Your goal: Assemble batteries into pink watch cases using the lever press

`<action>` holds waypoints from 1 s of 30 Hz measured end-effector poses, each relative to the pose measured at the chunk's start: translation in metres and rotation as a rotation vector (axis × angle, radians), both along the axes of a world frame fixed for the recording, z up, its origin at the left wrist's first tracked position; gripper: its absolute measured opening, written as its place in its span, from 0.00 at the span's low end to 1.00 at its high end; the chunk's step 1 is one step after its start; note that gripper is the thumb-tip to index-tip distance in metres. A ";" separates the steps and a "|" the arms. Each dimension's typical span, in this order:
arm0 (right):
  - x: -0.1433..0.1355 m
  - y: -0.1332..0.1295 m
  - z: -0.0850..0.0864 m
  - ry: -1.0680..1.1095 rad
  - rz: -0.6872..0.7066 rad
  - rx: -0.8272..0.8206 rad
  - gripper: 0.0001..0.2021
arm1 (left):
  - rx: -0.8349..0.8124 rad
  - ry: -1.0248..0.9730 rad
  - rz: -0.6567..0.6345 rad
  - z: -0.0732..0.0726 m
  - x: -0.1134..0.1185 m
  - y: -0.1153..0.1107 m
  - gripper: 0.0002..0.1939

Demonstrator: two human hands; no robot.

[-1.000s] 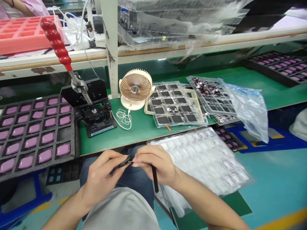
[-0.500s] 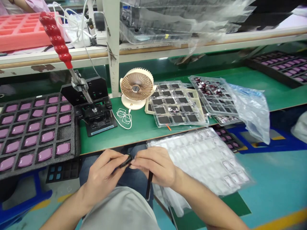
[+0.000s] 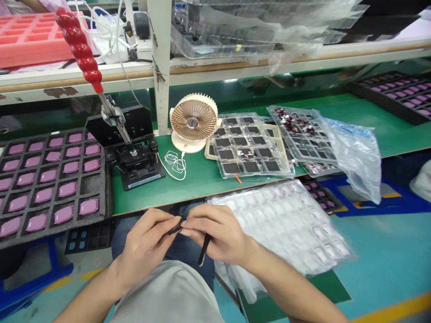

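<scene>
Above my lap, my left hand [image 3: 150, 240] pinches a small dark piece with rounded edges [image 3: 175, 225] between thumb and fingers. My right hand [image 3: 217, 231] is closed against the other side of that piece, its fingertips touching or nearly touching it. A slim, flat black tool [image 3: 204, 251] is tucked in my right hand, and its end sticks out below the fingers. The tool's tip is hidden, so its exact kind cannot be told. Fingers cover much of the small piece.
Left of the lever press [image 3: 134, 157] lies a foam tray [image 3: 106, 197] of purple pieces. A small fan [image 3: 193, 121] stands on the green bench [image 3: 175, 193], beside clear trays of dark squares [image 3: 239, 141]. A bagged white tray [image 3: 269, 220] sits right of my lap.
The dark piece has tilted in my fingers. The black tool's protruding end has swung left and upward, and my right hand has shifted slightly left.
</scene>
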State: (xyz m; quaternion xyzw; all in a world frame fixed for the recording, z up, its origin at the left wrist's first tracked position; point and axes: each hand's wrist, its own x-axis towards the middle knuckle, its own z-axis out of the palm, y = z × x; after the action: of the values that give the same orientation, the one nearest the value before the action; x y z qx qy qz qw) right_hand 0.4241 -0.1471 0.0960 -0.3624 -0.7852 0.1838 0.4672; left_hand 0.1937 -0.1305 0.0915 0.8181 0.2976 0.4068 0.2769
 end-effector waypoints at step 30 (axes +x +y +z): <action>0.007 0.008 -0.003 -0.128 -0.006 -0.064 0.06 | -0.086 0.049 -0.023 -0.003 0.005 0.012 0.13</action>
State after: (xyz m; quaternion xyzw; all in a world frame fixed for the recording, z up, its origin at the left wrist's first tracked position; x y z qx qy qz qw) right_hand 0.4307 -0.1388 0.0934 -0.3907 -0.8060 0.1839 0.4049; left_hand 0.1990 -0.1186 0.0884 0.8185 0.3122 0.3704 0.3090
